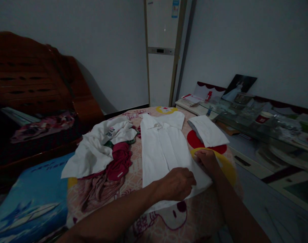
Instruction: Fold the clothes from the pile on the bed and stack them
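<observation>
Watching remotely, I'm seeing the shirt [160,145] lying mid-table [135,168], hem facing the near edge; left hand [179,184] and right hand [206,159] are showing narrow, curled fingers at its right side, whether they're holding cloth I can't tell; it's likely handling light, soft, so I'm favouring the side edge

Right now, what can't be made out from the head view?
Head view, all:
Left hand: fingertips hidden by its knuckles, so grip is unclear.
Right hand: too dim to tell whether it pinches cloth.
White shirt: underside hidden by its top layer.
Pale tag on the crimson cloth: any print is too small.
Left forearm, right forearm: cut off by the bottom edge.
</observation>
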`<state>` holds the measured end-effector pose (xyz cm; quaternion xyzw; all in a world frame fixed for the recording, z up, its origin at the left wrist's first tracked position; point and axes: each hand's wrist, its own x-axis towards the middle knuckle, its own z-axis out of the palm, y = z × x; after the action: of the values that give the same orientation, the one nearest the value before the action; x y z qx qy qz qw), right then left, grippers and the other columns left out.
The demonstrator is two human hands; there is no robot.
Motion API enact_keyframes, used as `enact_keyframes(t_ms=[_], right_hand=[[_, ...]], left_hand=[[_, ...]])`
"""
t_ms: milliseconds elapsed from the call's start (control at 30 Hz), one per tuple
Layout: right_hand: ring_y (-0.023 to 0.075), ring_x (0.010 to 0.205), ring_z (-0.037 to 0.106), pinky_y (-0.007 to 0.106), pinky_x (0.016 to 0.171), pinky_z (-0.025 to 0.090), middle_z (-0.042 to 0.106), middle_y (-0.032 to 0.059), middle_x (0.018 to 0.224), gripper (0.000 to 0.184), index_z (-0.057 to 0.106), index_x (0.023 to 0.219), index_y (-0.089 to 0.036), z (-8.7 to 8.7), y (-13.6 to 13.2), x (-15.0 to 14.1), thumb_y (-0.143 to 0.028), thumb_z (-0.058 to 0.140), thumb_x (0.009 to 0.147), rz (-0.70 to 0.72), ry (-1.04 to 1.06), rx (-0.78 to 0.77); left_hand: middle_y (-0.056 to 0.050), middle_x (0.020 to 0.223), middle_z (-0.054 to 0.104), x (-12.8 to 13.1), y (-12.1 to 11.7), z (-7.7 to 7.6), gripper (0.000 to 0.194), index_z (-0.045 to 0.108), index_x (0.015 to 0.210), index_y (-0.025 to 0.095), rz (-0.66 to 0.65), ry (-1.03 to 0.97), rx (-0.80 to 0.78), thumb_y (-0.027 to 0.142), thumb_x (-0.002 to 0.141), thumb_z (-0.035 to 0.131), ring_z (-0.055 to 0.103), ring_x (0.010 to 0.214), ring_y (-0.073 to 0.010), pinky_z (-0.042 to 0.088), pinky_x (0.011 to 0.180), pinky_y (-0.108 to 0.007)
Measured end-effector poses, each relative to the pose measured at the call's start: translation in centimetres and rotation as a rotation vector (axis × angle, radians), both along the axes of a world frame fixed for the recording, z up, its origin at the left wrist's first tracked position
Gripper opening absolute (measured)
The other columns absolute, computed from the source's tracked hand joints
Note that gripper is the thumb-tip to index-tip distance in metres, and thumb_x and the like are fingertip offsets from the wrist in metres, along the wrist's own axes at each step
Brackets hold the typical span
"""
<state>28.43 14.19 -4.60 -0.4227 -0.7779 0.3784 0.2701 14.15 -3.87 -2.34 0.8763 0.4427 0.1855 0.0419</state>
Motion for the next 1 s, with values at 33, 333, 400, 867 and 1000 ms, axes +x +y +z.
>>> enact_keyframes(t_ms=[33,333,400,867,1000], right_hand=[[0.0129,0.045,0.046,0.026,0.049,0.034,0.051,-0.0021,0.047,0.03,0.052,0.052,-0.021,0.0,0.0,0.0,-0.039,0.051,0.076,0.004,-0.003,0.001],[0.0116,0.051,0.041,0.026,0.05,0.025,0.049,-0.0036,0.051,0.034,0.051,0.052,-0.019,1.4,-1.4,1.5,-0.043,0.063,0.073,0.241,-0.286,0.149],[0.0115,0.053,0.041,0.025,0.051,0.027,0.051,-0.0034,0.053,0.03,0.054,0.053,-0.019,1.6,-1.5,2.4,-0.041,0.065,0.071,0.287,-0.287,0.095],[0.0268,0.091,0.066,0.034,0.075,0.051,0.071,0.0133,0.112,0.062,0.065,0.125,-0.014,1.2,-2.1,5.0,-0.029,0.071,0.065,0.402,-0.237,-0.078],[0.0296,0.096,0.065,0.036,0.08,0.05,0.07,0.0128,0.114,0.066,0.063,0.129,-0.017,2.1,-2.1,5.1,-0.033,0.071,0.066,0.414,-0.263,-0.009]], left_hand=[[-0.007,0.095,0.069,-0.1,-0.2,0.0,0.014,0.063,0.094,0.017,-0.02,0.001,-0.016,0.015,0.085,0.052,0.062,0.089,-0.0185,0.049,0.085,-0.031],[-0.01,0.112,0.07,-0.7,-0.1,-1.0,0.025,0.065,0.107,0.018,-0.051,-0.058,-0.046,0.014,0.088,0.049,0.063,0.106,-0.0202,0.046,0.098,-0.033],[-0.011,0.116,0.069,-0.8,-0.1,-1.1,0.027,0.064,0.11,0.017,-0.062,-0.075,-0.042,0.015,0.089,0.048,0.062,0.11,-0.0202,0.045,0.1,-0.033],[-0.007,0.111,0.073,-0.7,-0.1,-1.2,0.02,0.066,0.104,0.018,-0.09,-0.099,-0.052,0.016,0.091,0.05,0.065,0.107,-0.0165,0.046,0.099,-0.028],[-0.002,0.099,0.074,-0.7,-0.5,-0.2,0.014,0.064,0.093,0.021,-0.094,-0.051,-0.084,0.017,0.092,0.051,0.067,0.097,-0.0148,0.049,0.09,-0.027]])
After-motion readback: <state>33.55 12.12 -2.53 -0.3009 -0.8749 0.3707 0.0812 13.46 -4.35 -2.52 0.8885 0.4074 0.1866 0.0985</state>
